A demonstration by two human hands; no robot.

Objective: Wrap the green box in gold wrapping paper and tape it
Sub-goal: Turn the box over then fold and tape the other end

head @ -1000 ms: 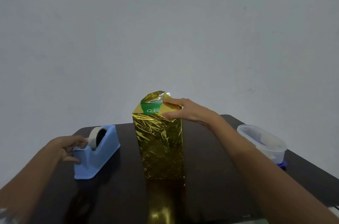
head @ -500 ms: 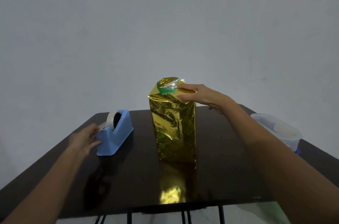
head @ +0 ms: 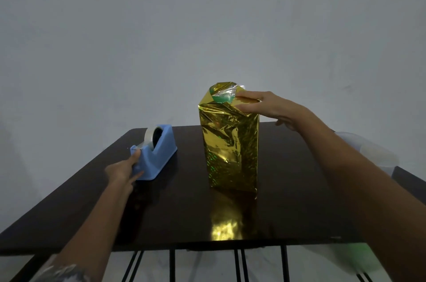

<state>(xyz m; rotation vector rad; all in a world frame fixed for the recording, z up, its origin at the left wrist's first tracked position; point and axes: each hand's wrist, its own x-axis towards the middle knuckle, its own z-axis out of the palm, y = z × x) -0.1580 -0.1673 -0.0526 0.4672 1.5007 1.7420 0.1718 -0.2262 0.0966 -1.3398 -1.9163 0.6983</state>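
The green box (head: 223,98) stands upright in the middle of the dark table (head: 184,219). Gold wrapping paper (head: 230,150) covers its sides, and only a strip of green shows at the top. My right hand (head: 265,106) presses the folded gold flap at the top right edge with straight fingers. My left hand (head: 123,169) holds the near end of the blue tape dispenser (head: 156,154), with the thumb by the cutter and the fingers along the base. A roll of clear tape (head: 151,135) sits in the dispenser.
A translucent plastic container (head: 368,152) sits at the table's right edge, partly behind my right arm. The table's front edge and black metal legs (head: 171,265) are close below. A blurred green shape (head: 352,256) lies under the right corner. A plain wall stands behind.
My left hand slid from the tape roll side to the dispenser's near end. My right hand stayed on the top flap. The camera pulled back, showing more of the table.
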